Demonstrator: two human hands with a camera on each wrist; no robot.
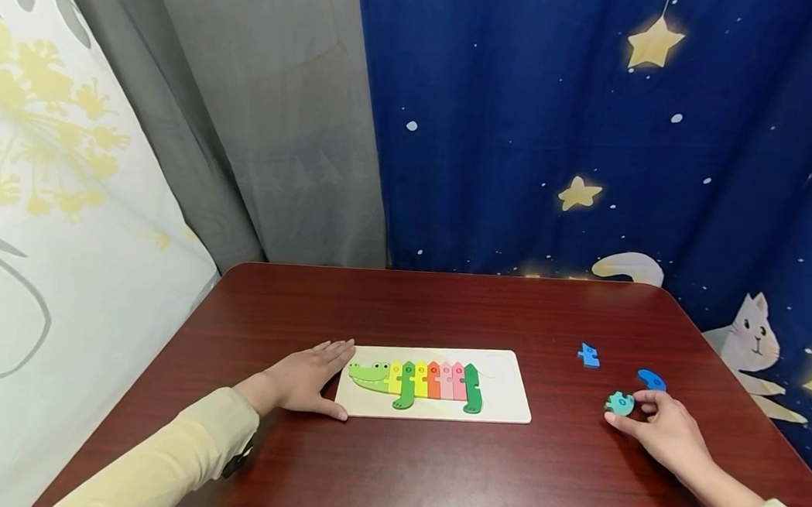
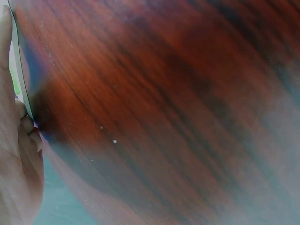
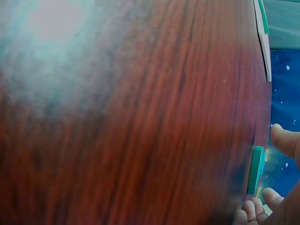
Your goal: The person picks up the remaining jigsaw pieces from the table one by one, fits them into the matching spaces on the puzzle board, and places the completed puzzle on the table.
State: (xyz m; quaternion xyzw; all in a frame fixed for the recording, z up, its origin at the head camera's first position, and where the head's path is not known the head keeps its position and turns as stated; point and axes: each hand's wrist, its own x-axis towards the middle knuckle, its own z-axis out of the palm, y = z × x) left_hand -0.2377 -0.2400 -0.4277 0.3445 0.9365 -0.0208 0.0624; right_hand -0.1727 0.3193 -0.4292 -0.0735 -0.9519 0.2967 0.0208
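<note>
A pale wooden puzzle board lies flat on the table, with a crocodile puzzle of green, yellow, orange and pink pieces set in it. My left hand rests at the board's left edge, fingers extended and thumb spread along the near corner. To the right, a teal puzzle piece lies on the table between the thumb and forefinger of my right hand. The right wrist view has this teal piece flat, with the thumb and fingertips spread apart around it.
Two blue puzzle pieces lie near the right hand: a jagged blue piece farther back and a curved blue piece just behind the fingers. The dark red table ends at a blue starry curtain and a grey curtain.
</note>
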